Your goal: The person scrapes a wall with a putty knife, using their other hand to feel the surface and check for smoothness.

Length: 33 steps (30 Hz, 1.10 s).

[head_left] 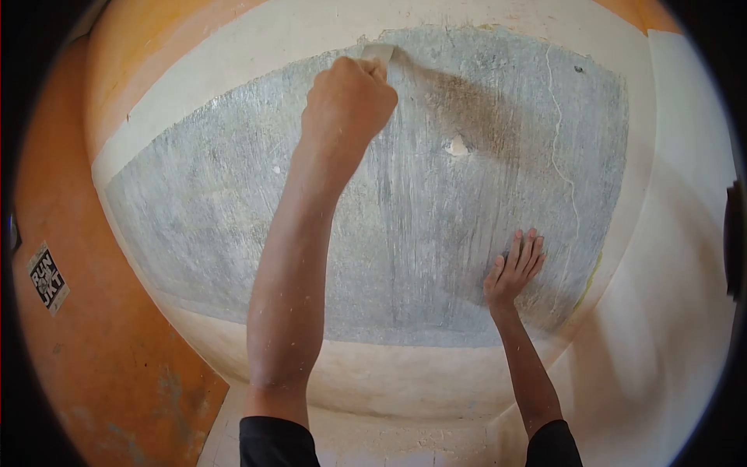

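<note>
My left hand [350, 101] is raised high and closed in a fist around a scraper [379, 53]. Only the scraper's flat blade shows, meeting the wall at the upper border of a bare grey patch [233, 187]; its handle is hidden in the fist. Lower and to the right, my right hand [515, 272] lies flat against the grey patch with its fingers stretched upward. Nothing is in that hand. Around the patch runs a cream-coloured coat of paint [272, 50], with a ragged edge near the blade.
An orange wall [117, 335] with a black-and-white sticker [48, 279] stands on the left. White wall [669, 257] curves away on the right. A small pale chip [457, 145] and a long thin crack [555, 140] mark the grey patch. Pale floor tiles [373, 451] show below.
</note>
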{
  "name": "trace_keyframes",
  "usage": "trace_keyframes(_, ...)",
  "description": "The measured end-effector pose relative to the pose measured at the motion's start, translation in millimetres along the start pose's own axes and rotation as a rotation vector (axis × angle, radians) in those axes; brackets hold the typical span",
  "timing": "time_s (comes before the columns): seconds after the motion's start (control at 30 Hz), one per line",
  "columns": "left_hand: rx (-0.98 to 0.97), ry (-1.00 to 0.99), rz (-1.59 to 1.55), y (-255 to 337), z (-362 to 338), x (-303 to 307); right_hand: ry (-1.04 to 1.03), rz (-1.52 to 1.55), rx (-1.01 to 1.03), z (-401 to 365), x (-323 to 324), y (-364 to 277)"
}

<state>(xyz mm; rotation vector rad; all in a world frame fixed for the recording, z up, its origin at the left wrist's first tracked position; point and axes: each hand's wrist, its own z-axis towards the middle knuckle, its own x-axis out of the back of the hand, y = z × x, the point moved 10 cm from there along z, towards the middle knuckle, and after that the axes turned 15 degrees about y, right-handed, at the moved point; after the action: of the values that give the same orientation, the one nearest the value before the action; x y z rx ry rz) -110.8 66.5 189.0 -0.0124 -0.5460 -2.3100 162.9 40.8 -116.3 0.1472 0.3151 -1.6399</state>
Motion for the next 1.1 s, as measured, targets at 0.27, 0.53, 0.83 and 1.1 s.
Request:
trace_keyframes(0.27, -0.003, 0.011, 0.019, 4.8, -3.2, 6.0, 0.034, 0.022, 0.009, 3.3, 0.1, -3.1)
trace_keyframes(0.53, -0.026, -0.002, 0.005, 1.0, 7.3, 1.6, 0.033, 0.019, -0.007, -2.2, -2.1, 1.2)
trace_keyframes(0.83, -0.014, 0.005, -0.039, -6.8, 17.0, 10.0, 0.017, 0.03, -0.001, 0.7, -7.0, 2.2)
trace_keyframes(1.1, 0.032, 0.077, -0.059, 2.8, 6.9, 3.3, 0.005, 0.031, -0.01, -11.1, 0.4, -1.4)
